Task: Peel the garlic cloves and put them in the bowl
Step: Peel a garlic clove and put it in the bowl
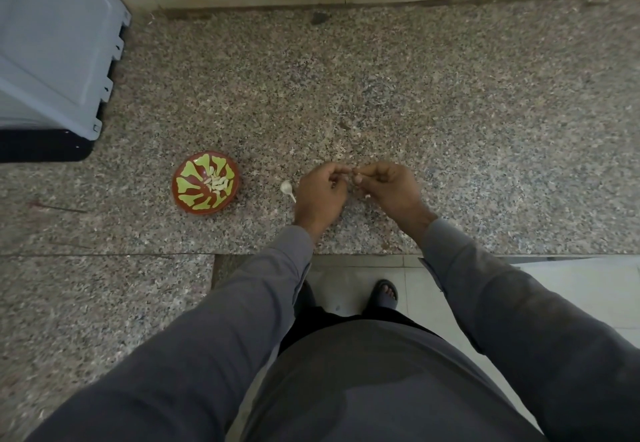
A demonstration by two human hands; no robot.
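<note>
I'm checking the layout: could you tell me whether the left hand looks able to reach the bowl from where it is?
Probably yes: the bowl sits on the counter just left of the left hand, with only bare counter between.

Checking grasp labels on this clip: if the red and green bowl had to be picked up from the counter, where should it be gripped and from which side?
Probably the bowl's rim on its right side, nearest the left hand. It sits upright and open on the granite counter, so a thumb can hook over the edge, clear of the peeled cloves lying at its centre.
</note>
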